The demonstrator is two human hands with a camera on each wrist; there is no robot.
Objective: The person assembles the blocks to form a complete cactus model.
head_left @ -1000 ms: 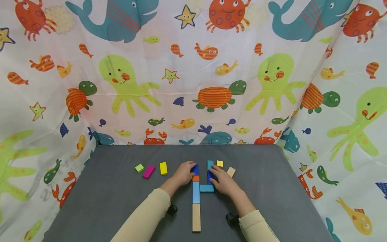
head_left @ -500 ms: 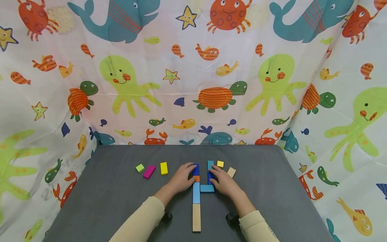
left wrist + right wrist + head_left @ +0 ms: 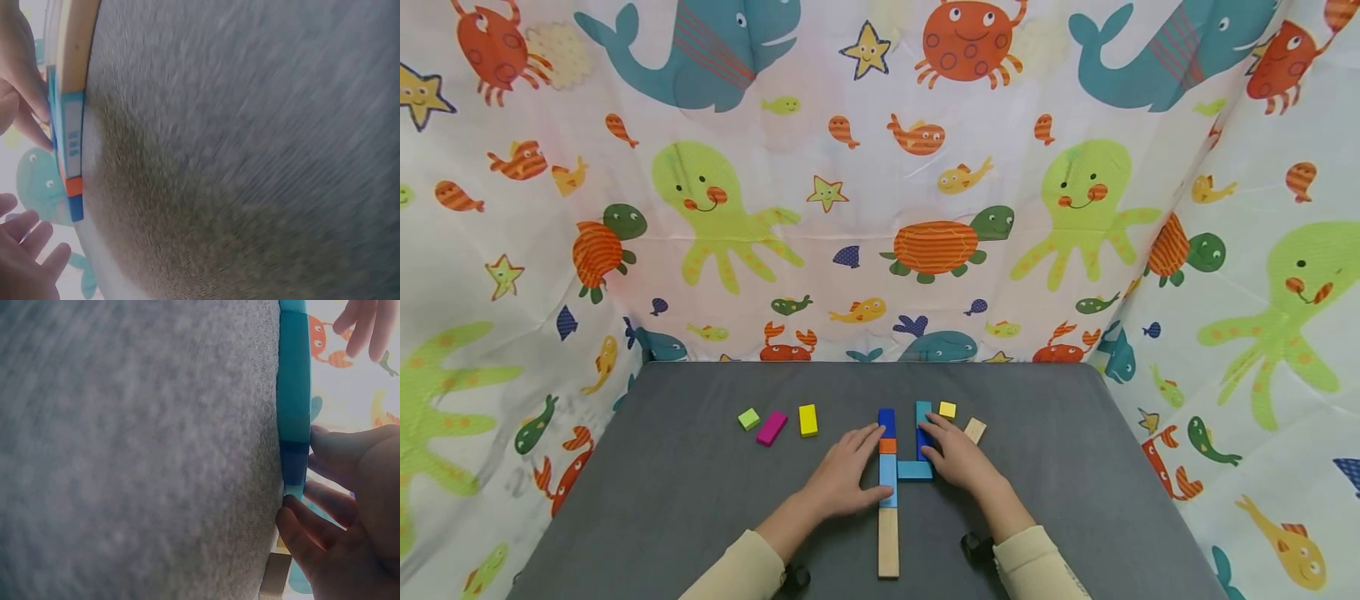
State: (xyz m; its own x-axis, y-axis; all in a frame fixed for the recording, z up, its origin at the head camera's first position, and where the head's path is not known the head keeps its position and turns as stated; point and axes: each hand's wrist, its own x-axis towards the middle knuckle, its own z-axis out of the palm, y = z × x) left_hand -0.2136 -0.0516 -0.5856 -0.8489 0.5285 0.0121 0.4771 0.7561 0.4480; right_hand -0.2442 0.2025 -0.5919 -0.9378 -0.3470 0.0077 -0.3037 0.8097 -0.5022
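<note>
The left hand (image 3: 842,475) is released, fingers loosely spread beside a column of blocks on the grey counter (image 3: 700,508) — its thumb by the light-blue block (image 3: 889,469). The right hand (image 3: 962,457) is relaxed too, fingertips resting on the dark blue block (image 3: 921,440) — between the teal upright block (image 3: 922,408) and teal crosswise block (image 3: 915,472).

Light blue block (image 3: 887,472), orange block (image 3: 887,446) and blue block (image 3: 887,422) lie end to end, parallel to teal block (image 3: 922,412) and navy block (image 3: 921,442)
</note>
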